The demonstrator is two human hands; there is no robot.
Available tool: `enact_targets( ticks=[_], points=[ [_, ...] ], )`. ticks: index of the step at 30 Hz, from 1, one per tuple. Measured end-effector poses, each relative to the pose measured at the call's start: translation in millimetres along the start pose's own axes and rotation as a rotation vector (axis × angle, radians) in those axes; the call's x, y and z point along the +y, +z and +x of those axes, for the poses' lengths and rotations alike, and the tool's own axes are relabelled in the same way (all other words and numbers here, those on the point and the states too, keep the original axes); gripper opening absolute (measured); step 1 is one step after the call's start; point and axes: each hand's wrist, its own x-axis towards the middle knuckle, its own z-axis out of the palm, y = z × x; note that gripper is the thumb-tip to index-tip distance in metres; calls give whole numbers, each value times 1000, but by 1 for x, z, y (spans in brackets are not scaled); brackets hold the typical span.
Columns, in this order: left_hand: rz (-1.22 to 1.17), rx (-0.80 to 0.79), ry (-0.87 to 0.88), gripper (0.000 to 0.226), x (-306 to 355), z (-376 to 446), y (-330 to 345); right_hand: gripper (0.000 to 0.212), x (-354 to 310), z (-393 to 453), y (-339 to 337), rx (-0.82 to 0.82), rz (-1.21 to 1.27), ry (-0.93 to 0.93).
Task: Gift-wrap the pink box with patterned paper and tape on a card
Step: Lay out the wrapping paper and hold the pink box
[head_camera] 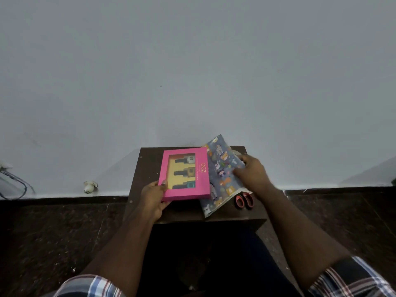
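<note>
A pink box (204, 172) with a clear window showing three small bottles lies on a small dark brown table (147, 163). My left hand (154, 198) grips the box at its near left corner, thumb on top. Blue-grey patterned paper (220, 168) with cartoon animals lies to the right, partly under the box. My right hand (251, 174) holds the paper's right edge, which is lifted off the table.
Scissors with red handles (244, 200) lie on the table near its front right, beside the paper. A pale round object (235, 153) shows behind the paper, possibly a tape roll. A white wall stands behind the table; dark floor surrounds it.
</note>
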Motion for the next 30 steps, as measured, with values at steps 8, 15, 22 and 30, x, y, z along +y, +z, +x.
enact_targets(
  ticks=[8, 15, 22, 30],
  points=[
    [-20, -5, -10, 31, -3, 7, 8, 25, -17, 3, -63, 195, 351, -20],
    [95, -14, 41, 33, -6, 20, 32, 24, -15, 11, -11, 78, 770, 159],
    [812, 36, 314, 29, -5, 27, 20, 33, 11, 10, 38, -5, 874, 335],
    [628, -283, 608, 55, 11, -39, 21, 72, -13, 8, 51, -18, 1049, 318]
  ],
)
